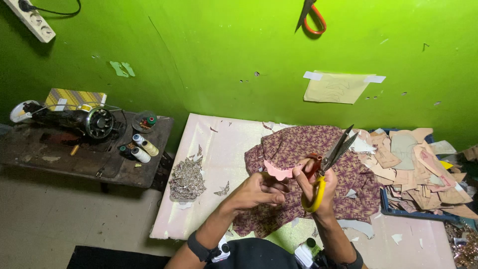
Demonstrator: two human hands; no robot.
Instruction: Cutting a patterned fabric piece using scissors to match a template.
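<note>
- The left hand [256,192] pinches a small pink scalloped paper piece [280,171] above the pale bench's [214,149] middle, over brown patterned cloth [308,174].
- The right hand [318,192] grips yellow-handled steel scissors [329,164]; blades slightly parted, seemingly just beside the piece.
- To cut well: hold the piece taut, feeding its edge into the blades.
- The scissors' long axis points toward the far right corner.

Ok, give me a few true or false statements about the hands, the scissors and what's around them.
1. The right hand holds yellow-handled scissors. True.
2. The scissors' blades are shut. False: they stand open.
3. The left hand holds a pink piece. True.
4. A sewing machine sits on the side table to the left. True.
5. The wall is blue. False: it is green.
6. The patterned cloth lies on the floor. False: it lies on the pink board.
</note>
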